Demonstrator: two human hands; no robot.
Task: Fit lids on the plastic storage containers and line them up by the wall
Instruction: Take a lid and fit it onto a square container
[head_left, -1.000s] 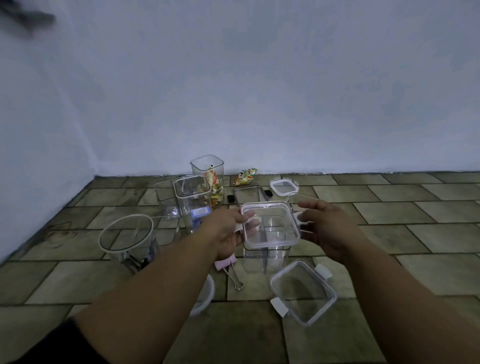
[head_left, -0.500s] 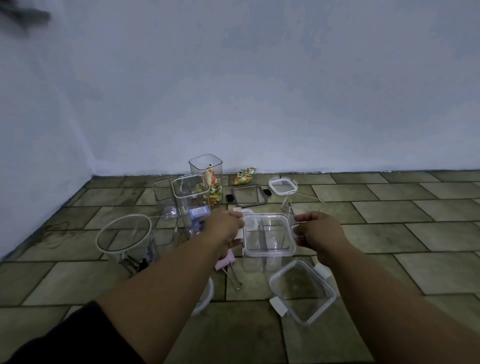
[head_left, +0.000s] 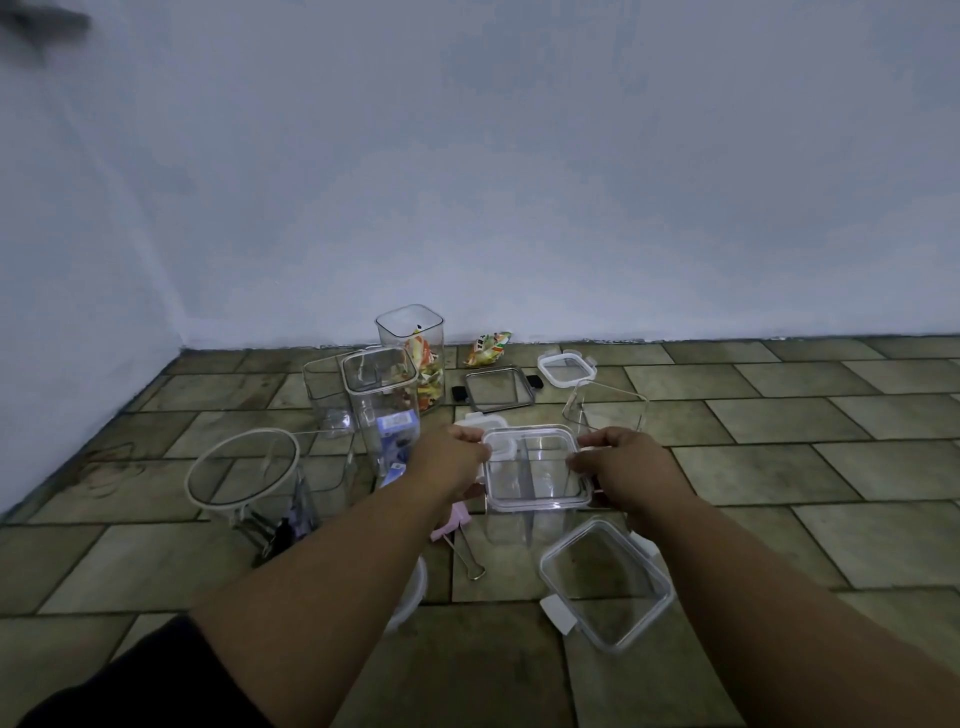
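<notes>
We hold a clear square plastic lid with white side latches (head_left: 535, 465) flat over the mouth of a clear square plastic container (head_left: 524, 526) that stands on the brown tiled floor (head_left: 779, 467). Our left grip (head_left: 451, 460) curls its fingers round the lid's left edge, and our right grip (head_left: 629, 467) pinches the right edge between thumb and fingers.

Just in front, to the right, a second clear lid with white tabs (head_left: 605, 584) lies loose on the tiles. Beyond our hands, near the pale blue wall (head_left: 519, 182), stands a tall open clear container holding colourful wrappers (head_left: 415, 345), with a dark-rimmed flat lid (head_left: 498, 388) and a small white-rimmed lid (head_left: 566, 368) lying to its right. A round-lidded clear jar (head_left: 243, 467) stands well to the left.
</notes>
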